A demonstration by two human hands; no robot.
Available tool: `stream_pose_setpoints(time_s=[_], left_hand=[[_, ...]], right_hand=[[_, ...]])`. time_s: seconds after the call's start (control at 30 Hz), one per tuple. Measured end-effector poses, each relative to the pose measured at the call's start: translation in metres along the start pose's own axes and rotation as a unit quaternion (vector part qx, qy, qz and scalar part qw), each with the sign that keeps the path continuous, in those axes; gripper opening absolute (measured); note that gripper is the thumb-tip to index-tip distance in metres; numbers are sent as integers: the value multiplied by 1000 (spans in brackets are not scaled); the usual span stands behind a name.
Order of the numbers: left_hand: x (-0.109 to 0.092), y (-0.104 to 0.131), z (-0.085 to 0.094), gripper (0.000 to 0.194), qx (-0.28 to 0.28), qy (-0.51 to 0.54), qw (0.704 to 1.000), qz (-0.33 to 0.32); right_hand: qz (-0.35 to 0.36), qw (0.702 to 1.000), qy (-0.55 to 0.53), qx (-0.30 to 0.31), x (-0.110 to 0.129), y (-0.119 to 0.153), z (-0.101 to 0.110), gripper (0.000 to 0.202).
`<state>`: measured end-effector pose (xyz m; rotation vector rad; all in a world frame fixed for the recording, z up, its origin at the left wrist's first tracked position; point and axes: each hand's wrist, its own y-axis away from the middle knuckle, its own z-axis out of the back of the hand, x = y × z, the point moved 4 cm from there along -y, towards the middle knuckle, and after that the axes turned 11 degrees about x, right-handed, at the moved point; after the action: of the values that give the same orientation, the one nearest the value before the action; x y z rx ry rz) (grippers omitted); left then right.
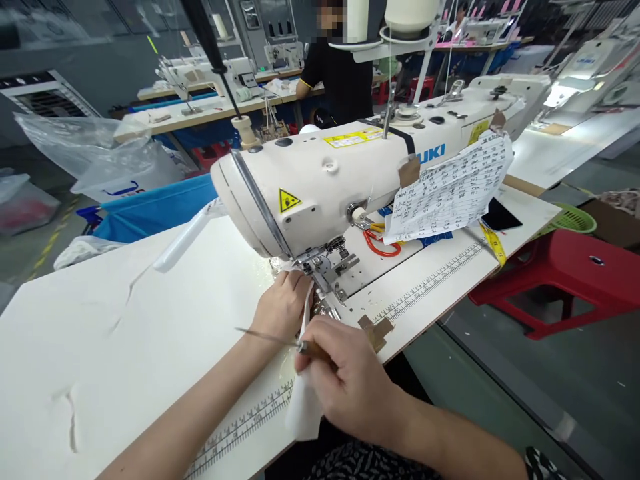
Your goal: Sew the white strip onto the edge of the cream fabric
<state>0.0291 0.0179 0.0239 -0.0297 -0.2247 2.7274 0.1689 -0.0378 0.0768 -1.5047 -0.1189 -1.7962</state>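
Beneath the head of the white sewing machine (pixel 305 180), my left hand (pixel 283 303) is closed on a strip of white fabric (pixel 304 407) beside the needle area; its fingertips are partly hidden. My right hand (pixel 345 373) is wrapped round the wooden handle of an awl (pixel 270 337), whose thin metal shaft points left across my left wrist. The fabric runs down from the needle area, passes by my right fingers and hangs at the table's front edge. Whether the right fingers also pinch it, I cannot tell.
A handwritten sheet (pixel 445 187) hangs on the machine, with red-handled scissors (pixel 381 245) below it. A yellow tape measure (pixel 493 245) and dark phone-like object (pixel 501 215) lie right. A red stool (pixel 565 280) stands beyond. Another person (pixel 340 80) sits behind the machine.
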Motion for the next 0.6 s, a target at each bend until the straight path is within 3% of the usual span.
stream_pose_setpoints(time_s=[0.13,0.33,0.47,0.6], left_hand=[[5,-4,-3,24,-21,15,998,49],[26,2,-9,22,-103,211,971,52],[30,0,-5,21,-84,275,955,69],[32,0,-4,23,-60,307,944,103]], right_hand=[[16,999,52,6,-8,15,-1,19],[-94,992,87,11,-35,38,27,21],[-184,964,190,28,-53,32,38,21],[-202,934,290,52,-63,17,31,27]])
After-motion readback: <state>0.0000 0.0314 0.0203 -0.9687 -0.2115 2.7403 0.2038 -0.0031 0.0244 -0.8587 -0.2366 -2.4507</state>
